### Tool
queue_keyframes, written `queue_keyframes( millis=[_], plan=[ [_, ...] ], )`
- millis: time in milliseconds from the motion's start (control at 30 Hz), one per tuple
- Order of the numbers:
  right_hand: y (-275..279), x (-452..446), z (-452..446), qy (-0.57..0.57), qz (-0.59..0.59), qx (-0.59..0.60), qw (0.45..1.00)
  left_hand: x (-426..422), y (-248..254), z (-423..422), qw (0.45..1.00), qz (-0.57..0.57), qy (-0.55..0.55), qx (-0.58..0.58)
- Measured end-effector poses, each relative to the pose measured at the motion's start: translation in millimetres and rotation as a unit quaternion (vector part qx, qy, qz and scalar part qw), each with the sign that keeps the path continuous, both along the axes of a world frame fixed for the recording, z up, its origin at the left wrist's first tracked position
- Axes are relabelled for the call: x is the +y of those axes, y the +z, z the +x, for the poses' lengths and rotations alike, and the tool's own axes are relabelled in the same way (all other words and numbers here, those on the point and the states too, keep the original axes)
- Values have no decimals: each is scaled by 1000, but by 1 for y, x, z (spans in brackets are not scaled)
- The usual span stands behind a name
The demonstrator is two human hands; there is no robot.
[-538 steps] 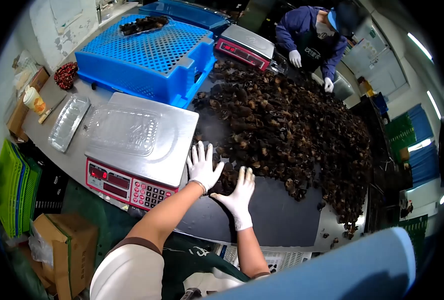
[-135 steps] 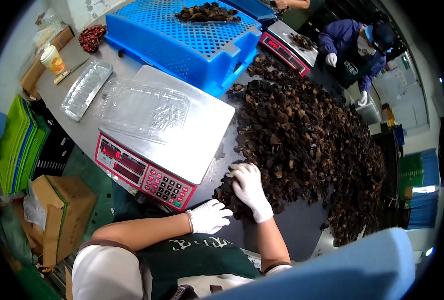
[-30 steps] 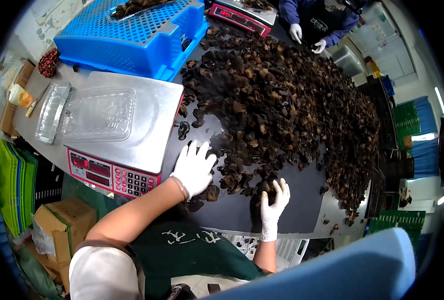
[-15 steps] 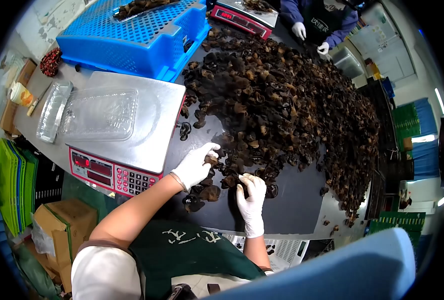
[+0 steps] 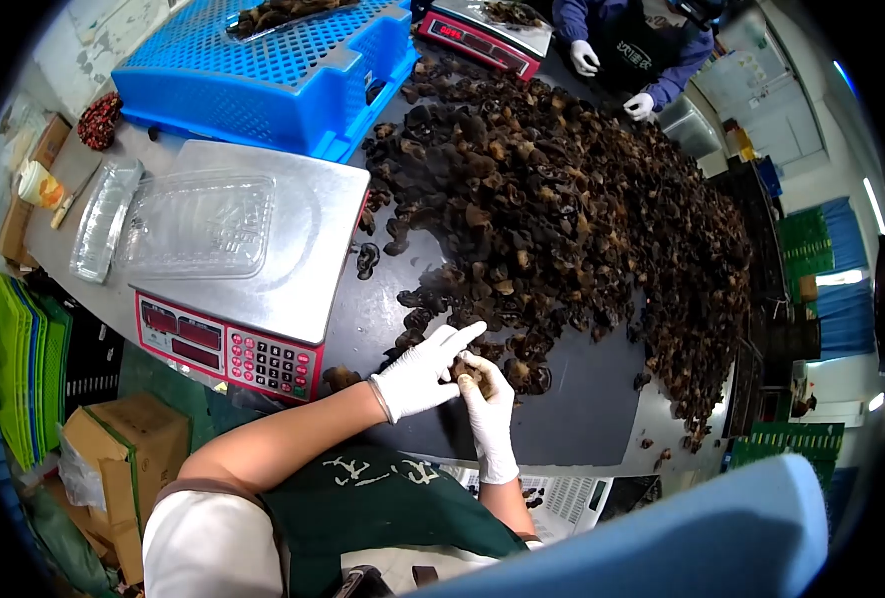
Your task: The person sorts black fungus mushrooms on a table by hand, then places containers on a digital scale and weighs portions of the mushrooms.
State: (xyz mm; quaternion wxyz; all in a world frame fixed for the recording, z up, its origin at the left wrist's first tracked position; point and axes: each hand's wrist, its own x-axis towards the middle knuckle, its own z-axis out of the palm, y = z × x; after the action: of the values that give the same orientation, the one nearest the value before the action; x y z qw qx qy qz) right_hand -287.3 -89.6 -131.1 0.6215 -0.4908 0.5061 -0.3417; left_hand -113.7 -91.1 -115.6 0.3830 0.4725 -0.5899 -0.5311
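Both of my hands wear white gloves and meet over the dark table mat [image 5: 582, 409] at the near edge of the pile of wood ear mushrooms [image 5: 552, 209]. Between them is a small brown wood ear mushroom [image 5: 469, 369]. My right hand [image 5: 489, 409] pinches it between thumb and fingers. My left hand [image 5: 420, 377] closes on its left side, index finger stretched out toward the pile; its lower fingers are partly hidden. A few loose wood ears lie beside and under my left hand.
Left of my hands stands a scale [image 5: 313, 209] with a clear plastic tray [image 5: 198, 229] on it. Behind it sits an upturned blue crate [image 5: 253, 100]. Across the table, a co-worker's gloved hands [image 5: 640, 106] are near a second scale [image 5: 477, 48]. A white basket [image 5: 562, 498] is below the table edge.
My left hand has moved right and nearer to me, meeting my right hand, which has shifted slightly left and now holds a wood ear. The co-worker's hands have shifted too.
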Motion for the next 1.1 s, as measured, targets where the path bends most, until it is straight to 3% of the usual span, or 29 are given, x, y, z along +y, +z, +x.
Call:
queue_keyframes(
  millis=[67, 133, 233, 300, 333, 367, 400, 433, 467, 633, 733, 867, 1000, 1100],
  plan=[
    [-5, 2, -8, -16, -5, -1, 1000, 0, 6, 0, 998, -11, -47, -50],
    [-8, 1, -18, -29, -38, 20, 999, -8, -11, 1, 971, -201, 25, -130],
    [-19, -6, -33, -64, -197, 126, 970, -34, -22, 11, 955, -155, 104, -231],
    [-20, -15, -31, -91, -268, 200, 938, -49, -33, 18, 931, -185, 119, -292],
    [-17, -21, -28, -67, -378, 278, 880, -53, -38, 20, 911, -202, 124, -338],
    [-15, -27, -23, -55, -396, 333, 854, -56, -47, 19, 888, -190, 101, -407],
    [-13, -28, -16, -43, -411, 387, 824, -55, -44, 20, 888, -191, 98, -406],
    [-20, -26, -11, -16, -392, 426, 815, -54, -39, 21, 885, -134, 53, -443],
    [-21, -23, -4, 25, -385, 426, 818, -53, -37, 22, 875, -75, 8, -478],
    [-9, 7, 14, 217, -399, 378, 806, -28, -18, 35, 839, -13, -63, -541],
    [1, 5, 8, 203, -383, 343, 833, -21, -12, 46, 871, 43, -45, -487],
    [-5, -24, -2, 84, -379, 284, 877, -18, -10, 57, 872, 21, -11, -488],
    [-4, -38, 17, 94, -408, 290, 860, -17, -22, 57, 876, 20, 12, -482],
    [-4, -39, 37, 153, -454, 340, 809, -18, -32, 54, 867, -15, 64, -495]
  ],
)
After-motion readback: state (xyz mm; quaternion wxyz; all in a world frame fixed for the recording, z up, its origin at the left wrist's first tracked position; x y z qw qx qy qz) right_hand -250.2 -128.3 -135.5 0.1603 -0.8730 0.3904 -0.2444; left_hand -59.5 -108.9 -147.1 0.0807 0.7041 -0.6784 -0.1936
